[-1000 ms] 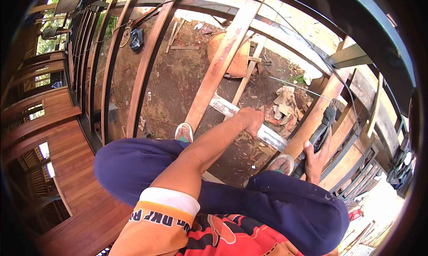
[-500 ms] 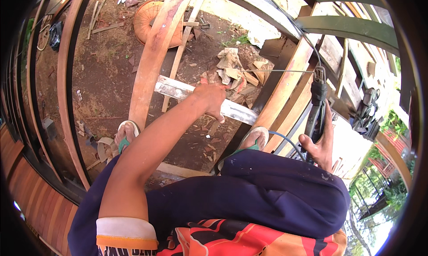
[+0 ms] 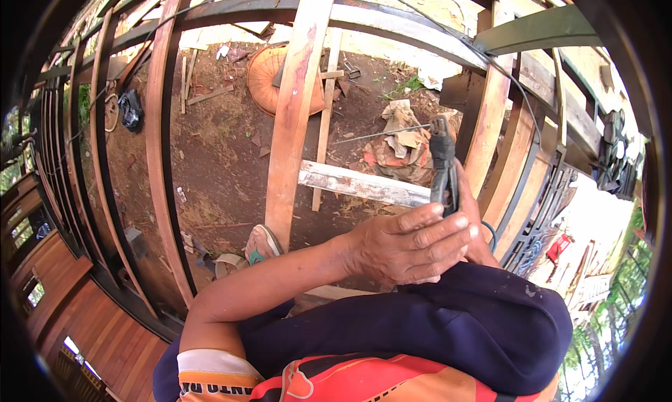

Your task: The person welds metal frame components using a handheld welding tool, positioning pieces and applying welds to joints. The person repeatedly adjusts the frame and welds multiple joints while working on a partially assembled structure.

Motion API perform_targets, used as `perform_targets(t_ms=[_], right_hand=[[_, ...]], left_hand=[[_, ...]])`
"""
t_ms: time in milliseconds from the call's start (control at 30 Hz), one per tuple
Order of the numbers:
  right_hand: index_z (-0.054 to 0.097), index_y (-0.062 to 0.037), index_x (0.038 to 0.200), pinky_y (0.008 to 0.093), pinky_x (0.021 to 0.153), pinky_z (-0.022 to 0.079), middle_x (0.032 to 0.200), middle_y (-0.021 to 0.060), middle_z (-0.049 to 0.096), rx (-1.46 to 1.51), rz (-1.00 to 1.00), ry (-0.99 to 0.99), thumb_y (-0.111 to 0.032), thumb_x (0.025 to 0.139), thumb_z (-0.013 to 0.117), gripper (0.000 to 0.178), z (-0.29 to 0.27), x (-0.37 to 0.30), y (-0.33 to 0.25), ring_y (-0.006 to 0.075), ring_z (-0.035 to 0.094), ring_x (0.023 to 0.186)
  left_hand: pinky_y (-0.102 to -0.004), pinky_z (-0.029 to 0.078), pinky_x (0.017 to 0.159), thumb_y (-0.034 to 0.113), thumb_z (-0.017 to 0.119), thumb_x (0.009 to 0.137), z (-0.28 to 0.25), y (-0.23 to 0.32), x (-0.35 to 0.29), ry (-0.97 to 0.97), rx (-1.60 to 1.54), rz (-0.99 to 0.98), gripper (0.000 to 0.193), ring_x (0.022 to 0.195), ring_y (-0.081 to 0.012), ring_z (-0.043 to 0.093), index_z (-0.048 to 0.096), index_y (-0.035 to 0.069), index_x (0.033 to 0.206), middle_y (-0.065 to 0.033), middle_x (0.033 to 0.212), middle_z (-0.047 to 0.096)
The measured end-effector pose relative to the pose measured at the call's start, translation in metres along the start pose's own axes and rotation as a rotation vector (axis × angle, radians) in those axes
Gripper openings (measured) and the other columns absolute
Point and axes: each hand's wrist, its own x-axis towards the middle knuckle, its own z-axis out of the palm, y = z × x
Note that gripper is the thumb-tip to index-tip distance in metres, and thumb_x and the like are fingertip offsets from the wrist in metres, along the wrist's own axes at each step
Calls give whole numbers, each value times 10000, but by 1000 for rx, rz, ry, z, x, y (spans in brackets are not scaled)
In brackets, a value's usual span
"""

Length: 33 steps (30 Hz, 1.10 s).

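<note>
A black welding electrode holder [image 3: 443,165] stands upright over the right side of the gap, with a thin welding rod [image 3: 381,133] pointing left from its jaws. My right hand [image 3: 472,209] grips the holder from behind, most of its fingers hidden. My left hand [image 3: 413,244] lies across the lower handle, fingers bent and together, partly covering the right hand. Beyond the hands, a white-smeared crosspiece [image 3: 364,184] spans from a wooden-topped beam [image 3: 297,115] toward the beam on the right. Its right end is hidden behind the holder and hands.
Dirt ground shows below the open frame, with a round orange cushion [image 3: 262,80], crumpled cloth [image 3: 402,139] and wood scraps. Dark-edged beams [image 3: 162,122] run along the left. A cable [image 3: 514,80] hangs at the right. My sandalled foot [image 3: 262,242] rests by a beam.
My left hand has left the crosspiece and come right, onto the electrode holder. The holder and right hand have moved left, over the crosspiece's right end. The view has shifted.
</note>
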Motion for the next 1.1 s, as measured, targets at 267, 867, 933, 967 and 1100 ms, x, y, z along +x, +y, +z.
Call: perform_targets(t_ms=[267,867,933,967,1100], right_hand=[[133,-61,1660,381,999,522,1318,207,633,107,-191,-146,-200,783,828,1128,22,4,37,302,667,1166],[159,33,1606,424,1062,483,1341,277,600,68,-230,-174,-288,796,843,1108,16,12,39,372,635,1230],[162,14,1612,423,1065,479,1333,263,606,62,-246,-186,-286,792,845,1108,20,14,40,363,633,1230],[169,14,1611,421,1057,484,1319,257,611,35,-246,-182,-285,789,847,1107,21,14,36,362,638,1220],[188,27,1605,415,1049,485,1308,230,605,95,-238,-201,-218,779,840,1081,28,10,27,315,625,1198]], left_hand=[[-519,240,1278,490,604,915,-11,-4,-17,-507,-18,-181,738,1525,-356,369,531,-25,1439,-216,1586,449],[-516,213,1287,647,562,942,-6,-33,-26,-637,122,-363,929,1550,-396,299,407,-69,1514,-252,1638,347],[-513,194,1293,667,545,940,-10,-41,-31,-650,132,-351,959,1559,-396,278,383,-71,1531,-254,1647,330],[-512,184,1296,676,537,940,-12,-43,-34,-659,143,-351,974,1563,-396,268,371,-73,1540,-255,1651,322],[-520,119,1309,736,493,934,-10,-50,-51,-646,145,-359,1046,1588,-408,184,323,-83,1563,-280,1675,249]])
